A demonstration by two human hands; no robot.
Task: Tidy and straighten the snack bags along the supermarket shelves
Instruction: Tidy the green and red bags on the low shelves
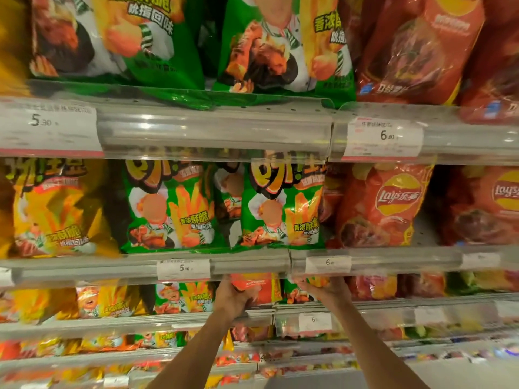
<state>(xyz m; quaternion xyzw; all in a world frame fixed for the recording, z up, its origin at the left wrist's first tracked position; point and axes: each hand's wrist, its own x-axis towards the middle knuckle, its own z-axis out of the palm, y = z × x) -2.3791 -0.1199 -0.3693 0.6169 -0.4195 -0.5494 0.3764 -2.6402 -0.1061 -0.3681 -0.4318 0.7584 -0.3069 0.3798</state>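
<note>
Snack bags fill several shelves in the head view. On the third shelf down, my left hand (233, 300) grips the left side of a red-orange bag (254, 287). My right hand (327, 290) reaches in just right of it, its fingers against a green fries bag (297, 292) whose top is hidden by the shelf rail above. Whether the right hand's fingers curl round that bag is not clear. Above them stand two green fries bags (174, 209) and a red Lay's bag (384, 206).
A clear plastic rail with price tags (184, 268) runs along each shelf edge, right above my hands. Yellow bags (53, 209) stand at the left, more red bags (488, 203) at the right. Lower shelves hold several small mixed bags.
</note>
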